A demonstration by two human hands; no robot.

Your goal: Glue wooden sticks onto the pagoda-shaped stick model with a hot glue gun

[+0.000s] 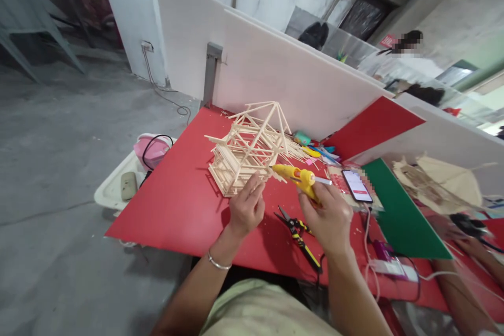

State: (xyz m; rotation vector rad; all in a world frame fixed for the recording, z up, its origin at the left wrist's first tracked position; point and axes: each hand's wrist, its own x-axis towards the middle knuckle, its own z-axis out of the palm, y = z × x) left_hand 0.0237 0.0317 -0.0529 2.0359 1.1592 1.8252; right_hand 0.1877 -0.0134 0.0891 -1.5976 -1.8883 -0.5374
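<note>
A small house frame of thin wooden sticks [248,147] stands on the red table [177,210]. My left hand [246,207] is closed in a pinch at the frame's near right corner, touching a stick there. My right hand [328,215] grips a yellow glue gun [293,174], whose nozzle points left at the same corner. Yellow-handled cutters [297,236] lie on the table between my wrists.
A phone [356,185] lies right of the glue gun, with a green board [397,215] beyond it. Loose sticks and coloured tools [315,151] sit behind the frame. White partitions [275,73] back the table. A co-worker's hand [472,241] works at the right. A white tray [118,184] sits left.
</note>
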